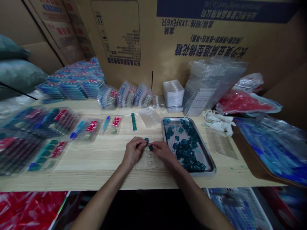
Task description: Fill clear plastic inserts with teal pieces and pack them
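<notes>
My left hand (134, 149) is closed, pinching a dark teal translucent gem-like piece (146, 140) between thumb and fingers. Close beside it, my right hand (163, 150) pinches another teal piece (151, 148). Both hands are over a clear plastic blister tray (146, 164) with small moulded hollows, lying flat on the table; the hands hide its upper part. To the right of my right hand stands a metal tray (208, 156) holding many loose teal pieces (188, 147). Further back, a clear tray holds a column of teal pieces (133, 122).
Stacked filled packs (57, 123) stand at the left, more along the back. Clear empty trays (203, 86) are piled by a large cardboard box (144, 38). At the right lie a bag of red pieces (244, 103), white gloves (219, 121) and a box of blue items (275, 143).
</notes>
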Demonstrator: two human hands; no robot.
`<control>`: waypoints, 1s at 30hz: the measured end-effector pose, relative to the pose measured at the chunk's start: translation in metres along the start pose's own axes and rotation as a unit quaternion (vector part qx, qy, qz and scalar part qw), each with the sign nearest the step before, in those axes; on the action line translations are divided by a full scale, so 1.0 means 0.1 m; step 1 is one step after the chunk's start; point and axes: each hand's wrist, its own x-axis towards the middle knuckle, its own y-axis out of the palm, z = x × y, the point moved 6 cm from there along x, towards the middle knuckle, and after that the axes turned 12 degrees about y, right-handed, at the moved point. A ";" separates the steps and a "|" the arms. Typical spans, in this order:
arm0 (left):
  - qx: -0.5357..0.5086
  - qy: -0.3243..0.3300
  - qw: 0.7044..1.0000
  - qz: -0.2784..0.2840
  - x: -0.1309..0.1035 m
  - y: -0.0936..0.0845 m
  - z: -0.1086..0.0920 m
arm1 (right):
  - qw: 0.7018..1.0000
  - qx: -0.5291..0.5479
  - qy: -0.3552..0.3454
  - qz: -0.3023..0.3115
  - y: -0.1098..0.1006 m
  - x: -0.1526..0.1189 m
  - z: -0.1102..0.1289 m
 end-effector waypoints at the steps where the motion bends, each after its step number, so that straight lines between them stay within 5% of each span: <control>1: 0.002 0.004 1.000 0.008 0.00 0.01 -0.01 | 1.000 -0.010 -0.003 0.005 0.00 0.00 0.01; 9: 0.108 0.085 0.988 0.075 -0.04 0.16 -0.15 | 0.983 -0.125 -0.064 -0.115 -0.15 -0.18 0.12; 18: 0.145 0.064 0.985 0.069 -0.04 0.06 -0.26 | 0.986 -0.011 -0.141 -0.083 -0.21 -0.23 0.14; 26: -0.097 -0.137 0.986 -0.004 -0.12 0.16 -0.40 | 0.990 0.041 -0.120 -0.059 -0.09 -0.31 0.22; 30: -0.030 -0.112 0.993 0.006 -0.14 0.18 -0.39 | 0.990 0.006 -0.110 -0.084 -0.12 -0.38 0.31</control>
